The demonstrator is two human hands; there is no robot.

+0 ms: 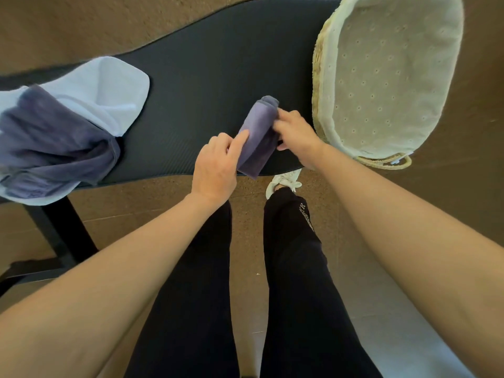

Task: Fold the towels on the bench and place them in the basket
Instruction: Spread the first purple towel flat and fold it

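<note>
A small purple towel (256,135), folded into a narrow strip, lies at the near edge of the dark bench (207,77), its near end hanging slightly over. My left hand (215,167) holds its left side, index finger stretched along the cloth. My right hand (296,135) grips its right side with curled fingers. To the right stands a woven basket (317,85) with a pale dotted liner and nothing inside. At the bench's left end lie a crumpled dark purple towel (54,140) and a light blue towel (109,88) beneath it.
The bench's black metal leg (62,236) stands at lower left. My legs in black trousers and a white shoe (283,181) are just below the bench edge. Brown speckled floor surrounds the bench.
</note>
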